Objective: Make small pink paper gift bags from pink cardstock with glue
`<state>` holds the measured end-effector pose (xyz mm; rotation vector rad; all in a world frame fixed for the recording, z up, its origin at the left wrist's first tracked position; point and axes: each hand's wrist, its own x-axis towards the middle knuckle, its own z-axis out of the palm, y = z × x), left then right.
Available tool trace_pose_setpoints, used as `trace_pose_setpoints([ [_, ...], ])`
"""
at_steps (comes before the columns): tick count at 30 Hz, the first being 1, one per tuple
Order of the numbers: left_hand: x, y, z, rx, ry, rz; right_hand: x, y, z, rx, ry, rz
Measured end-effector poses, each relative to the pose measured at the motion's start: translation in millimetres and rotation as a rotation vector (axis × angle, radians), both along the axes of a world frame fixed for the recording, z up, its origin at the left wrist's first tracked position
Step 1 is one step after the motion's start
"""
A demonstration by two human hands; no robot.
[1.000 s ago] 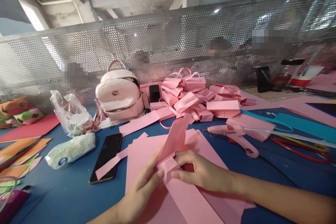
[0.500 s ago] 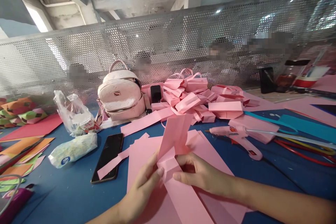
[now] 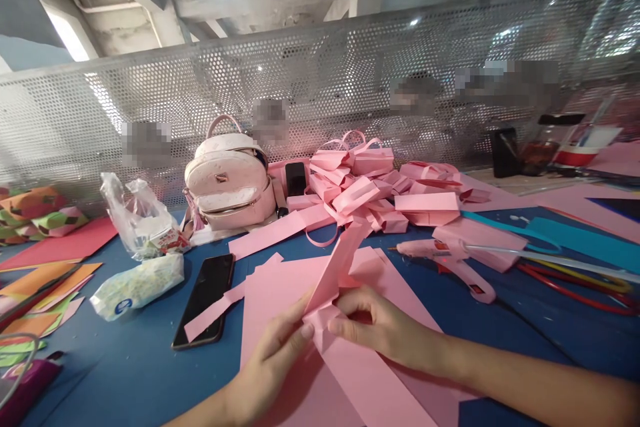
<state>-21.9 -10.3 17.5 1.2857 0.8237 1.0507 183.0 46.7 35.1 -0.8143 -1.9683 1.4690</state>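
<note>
Both of my hands pinch a folded pink paper piece that stands up from the blue table. My left hand grips its lower left fold with thumb and fingers. My right hand holds the fold from the right, fingers curled around it. Flat pink sheets lie under my hands. A pile of finished pink paper bags sits farther back.
A black phone lies left of the sheets with a pink strip across it. A pink backpack, plastic bags, a tissue pack, a pink glue gun and coloured paper surround the work spot. A perforated metal screen backs the table.
The upright flap of the pink paper has narrowed and tilted to the right as my hands pressed the fold. My hands stay in the same place.
</note>
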Motion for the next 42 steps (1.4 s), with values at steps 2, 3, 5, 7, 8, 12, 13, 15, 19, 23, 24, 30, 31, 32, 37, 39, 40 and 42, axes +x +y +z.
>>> trace_pose_setpoints([
  [2,1.6,0.7,1.7,0.008,-0.018,-0.030,0.4,-0.8,1.9,0.016,-0.012,-0.025],
  [3,2.3,1.1,2.4,0.015,-0.025,-0.044,0.3,-1.3,2.0,0.019,-0.012,-0.033],
  [5,3.1,1.7,3.1,0.031,-0.020,-0.063,-0.5,-2.4,1.2,0.017,-0.002,-0.036],
  [7,2.9,1.2,2.3,0.049,0.012,-0.060,-2.0,-3.4,0.1,0.003,0.012,-0.033],
  [8,2.4,0.6,1.2,0.056,0.037,-0.049,-3.0,-3.9,-0.3,-0.006,0.018,-0.030],
  [12,-0.2,-2.2,-4.7,0.071,0.127,0.014,-5.4,-4.1,1.3,-0.018,0.036,-0.015],
  [13,-0.3,-2.4,-5.3,0.066,0.132,0.022,-5.5,-3.7,2.2,-0.004,0.046,-0.015],
  [15,0.5,-2.1,-4.1,0.050,0.118,0.029,-5.2,-2.7,3.9,0.034,0.069,-0.021],
  [19,4.0,-0.4,2.6,0.011,0.046,0.001,-4.2,-2.6,5.0,0.035,0.065,-0.006],
  [23,3.6,-0.2,1.1,0.034,0.070,0.028,-4.6,-8.0,6.1,-0.086,0.031,-0.004],
  [24,2.8,-0.3,-0.7,0.035,0.090,0.044,-4.8,-9.7,7.2,-0.108,0.028,-0.017],
  [30,-1.4,-0.1,-10.2,-0.016,0.201,0.150,-5.8,-15.3,14.1,-0.211,0.049,-0.081],
  [31,-1.5,-0.1,-10.5,-0.010,0.202,0.151,-5.9,-15.8,13.6,-0.223,0.052,-0.095],
  [32,-1.4,0.0,-10.3,-0.001,0.198,0.148,-5.9,-16.2,12.4,-0.232,0.053,-0.108],
  [37,-0.3,1.2,-6.3,0.067,0.152,0.072,-6.4,-18.4,5.5,-0.223,0.039,-0.147],
  [39,-0.3,2.2,-5.5,0.078,0.138,0.055,-6.9,-18.8,6.3,-0.202,0.045,-0.152],
  [40,-0.4,2.6,-5.4,0.080,0.133,0.051,-7.1,-18.7,7.3,-0.192,0.047,-0.151],
  [42,-0.8,3.1,-5.6,0.082,0.128,0.049,-7.2,-18.3,9.1,-0.177,0.044,-0.142],
])
